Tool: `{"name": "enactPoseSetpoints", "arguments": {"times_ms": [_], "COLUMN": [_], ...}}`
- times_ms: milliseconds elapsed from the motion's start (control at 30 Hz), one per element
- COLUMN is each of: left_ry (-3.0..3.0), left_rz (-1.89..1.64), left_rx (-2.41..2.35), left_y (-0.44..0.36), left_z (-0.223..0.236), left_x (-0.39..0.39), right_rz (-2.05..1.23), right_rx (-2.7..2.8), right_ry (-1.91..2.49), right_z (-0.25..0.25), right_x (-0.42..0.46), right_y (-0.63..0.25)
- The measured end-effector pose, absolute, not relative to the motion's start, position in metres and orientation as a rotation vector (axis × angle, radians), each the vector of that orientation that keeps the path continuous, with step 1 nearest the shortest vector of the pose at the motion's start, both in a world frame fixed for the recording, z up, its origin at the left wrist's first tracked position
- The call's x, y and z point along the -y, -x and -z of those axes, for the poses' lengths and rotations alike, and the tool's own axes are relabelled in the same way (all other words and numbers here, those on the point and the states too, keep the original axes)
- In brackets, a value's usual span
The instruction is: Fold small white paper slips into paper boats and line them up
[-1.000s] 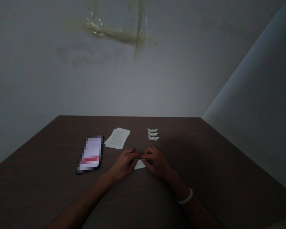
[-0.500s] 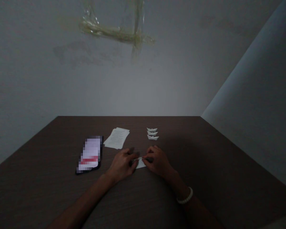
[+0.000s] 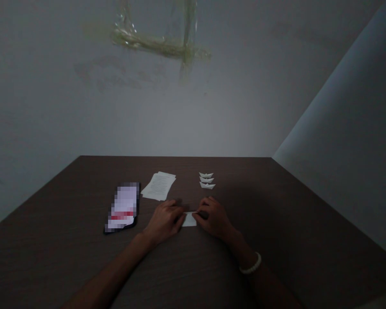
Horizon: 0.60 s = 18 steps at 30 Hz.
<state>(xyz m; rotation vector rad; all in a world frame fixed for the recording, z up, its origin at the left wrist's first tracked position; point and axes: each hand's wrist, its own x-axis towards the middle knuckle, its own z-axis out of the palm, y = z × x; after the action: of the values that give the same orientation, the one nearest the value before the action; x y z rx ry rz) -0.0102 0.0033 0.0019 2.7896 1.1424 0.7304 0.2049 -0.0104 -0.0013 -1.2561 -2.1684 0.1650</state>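
Observation:
Between my hands a small piece of printed paper [image 3: 189, 219] lies low over the table, its far edge straight. My left hand [image 3: 166, 219] pinches its left side with thumb and fingers. On the opposite side my right hand [image 3: 213, 217] grips the paper in the same way; a pale bracelet [image 3: 251, 265] circles that wrist. Just beyond my right hand, three folded paper boats [image 3: 207, 180] stand in a close row, one behind another. The fingertips partly hide the paper's side edges.
A stack of printed paper sheets [image 3: 159, 186] lies beyond my left hand. Left of it rests a phone [image 3: 122, 207] with its screen lit and blurred. The brown table [image 3: 67, 253] meets a grey wall [image 3: 225, 116] that carries strips of tape [image 3: 154, 46].
The paper between my hands now shows more of its printed face and a straighter far edge. Both hands stay in nearly the same place. The whole view has shifted slightly.

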Motion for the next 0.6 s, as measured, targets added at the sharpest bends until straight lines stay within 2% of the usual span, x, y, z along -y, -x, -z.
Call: {"name": "enactPoseSetpoints", "arguments": {"times_ms": [233,600], "left_ry": [-2.734,-2.804], "left_rz": [-0.970,-0.728], "left_rx": [-1.043,-0.737], "left_y": [0.0111,0.0097], "left_z": [-0.0071,-0.0115], "left_x": [0.0004,-0.0016], "right_rz": [-0.194,-0.228], "right_rx": [2.095,1.999], "right_ry": [1.233,1.288], "right_z": [0.0059,0.0086], "right_x": [0.0095,0.0078], "right_y": [-0.2009,-0.2008]}}
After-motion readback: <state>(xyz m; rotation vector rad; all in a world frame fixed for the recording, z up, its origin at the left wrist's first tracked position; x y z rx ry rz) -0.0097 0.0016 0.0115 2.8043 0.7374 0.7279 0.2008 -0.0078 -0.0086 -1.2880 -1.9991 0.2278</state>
